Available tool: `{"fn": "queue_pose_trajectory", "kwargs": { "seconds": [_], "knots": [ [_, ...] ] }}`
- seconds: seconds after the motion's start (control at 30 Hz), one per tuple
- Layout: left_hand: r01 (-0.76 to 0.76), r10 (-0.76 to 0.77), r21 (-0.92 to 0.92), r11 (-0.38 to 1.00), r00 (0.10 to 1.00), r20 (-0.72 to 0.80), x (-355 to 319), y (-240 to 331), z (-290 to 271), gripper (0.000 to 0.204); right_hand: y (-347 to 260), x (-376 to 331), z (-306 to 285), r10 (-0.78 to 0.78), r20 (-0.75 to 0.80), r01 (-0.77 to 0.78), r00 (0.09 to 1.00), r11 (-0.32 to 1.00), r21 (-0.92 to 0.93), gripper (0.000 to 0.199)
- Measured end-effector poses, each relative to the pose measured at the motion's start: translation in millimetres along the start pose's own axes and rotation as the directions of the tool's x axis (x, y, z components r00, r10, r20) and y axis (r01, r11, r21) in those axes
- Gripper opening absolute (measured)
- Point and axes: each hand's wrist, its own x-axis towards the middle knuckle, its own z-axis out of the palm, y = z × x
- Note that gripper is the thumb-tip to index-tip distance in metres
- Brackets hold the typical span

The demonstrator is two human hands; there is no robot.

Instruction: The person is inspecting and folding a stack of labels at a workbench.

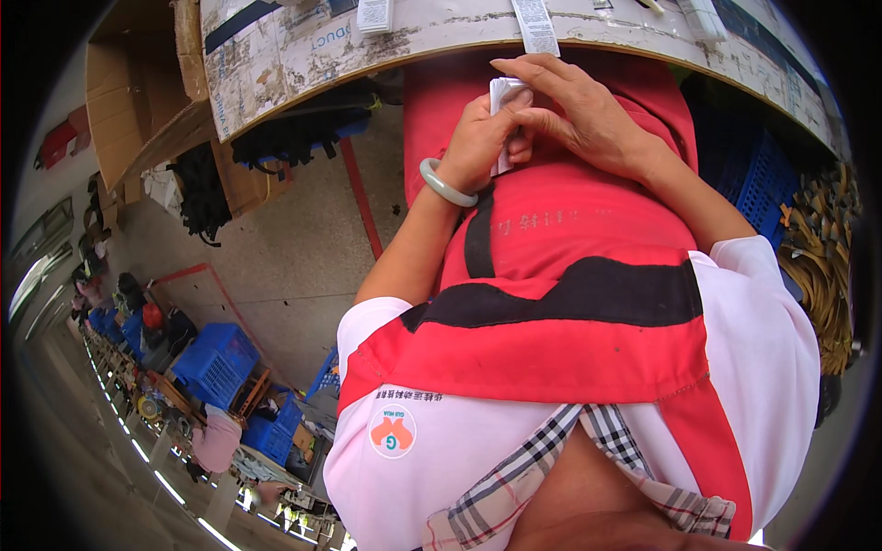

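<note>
My left hand (480, 140), with a pale bangle on the wrist, is closed round a thin stack of white labels (502, 95) held upright above my lap. Close beside it, my right hand (583, 106) has its fingers stretched out over the top of the stack. Its thumb reaches to my left hand's fingers, and nothing shows clearly in its grasp. Just past the right fingertips, a printed white label strip (535, 26) hangs over the table edge. Part of the stack is hidden by my fingers.
The worn white table (294, 78) curves across the top, with another label bundle (375, 15) on it. A cardboard box (124, 101) stands at left. Blue crates (216, 363) and a person in pink (219, 441) are farther left; brown strips (822, 266) pile at right.
</note>
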Motion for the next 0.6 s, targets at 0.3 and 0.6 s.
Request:
{"fn": "queue_pose_trajectory", "kwargs": {
  "seconds": [0.3,0.6],
  "knots": [
    [0.006,-0.007,0.018,1.000,1.000,0.024,-1,4,3,0.019,4,5,-7,0.047,0.039,-0.054,0.998,0.978,0.201,0.041],
    [-0.195,0.166,0.478,0.856,0.981,0.103,-1,5,6,0.022,8,9,-16,0.316,0.205,-0.362,0.926,0.598,0.715,0.012]
  ]
}}
